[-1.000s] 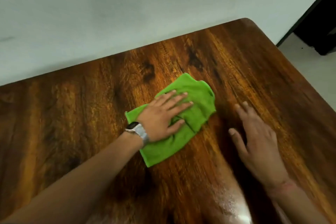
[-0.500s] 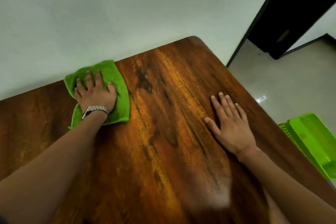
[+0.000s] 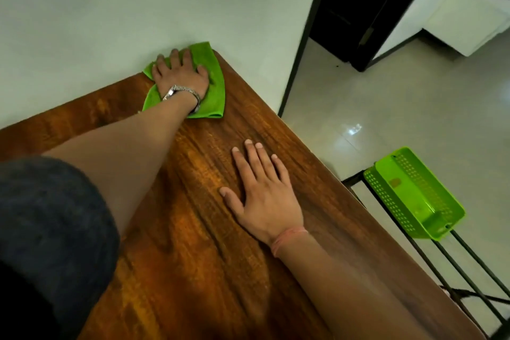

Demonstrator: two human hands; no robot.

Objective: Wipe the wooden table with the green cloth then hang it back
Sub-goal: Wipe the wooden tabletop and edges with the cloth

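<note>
The green cloth [image 3: 214, 85] sits at the far corner of the wooden table [image 3: 209, 243], right up against the wall [image 3: 138, 8]. The left hand [image 3: 180, 78] is pressing it flat, grip spread with fingers straight. The right hand [image 3: 263, 196] rests palm-down on bare wood nearer in, fingers straight too. A green plastic basket [image 3: 414, 194] sits on a black rack [image 3: 469, 270] off to the right.

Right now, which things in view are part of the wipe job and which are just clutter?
In the job:
green cloth, pressed flat under left hand
wooden table
right hand, flat on the table

Lying about:
green basket on black rack
dark door
</note>
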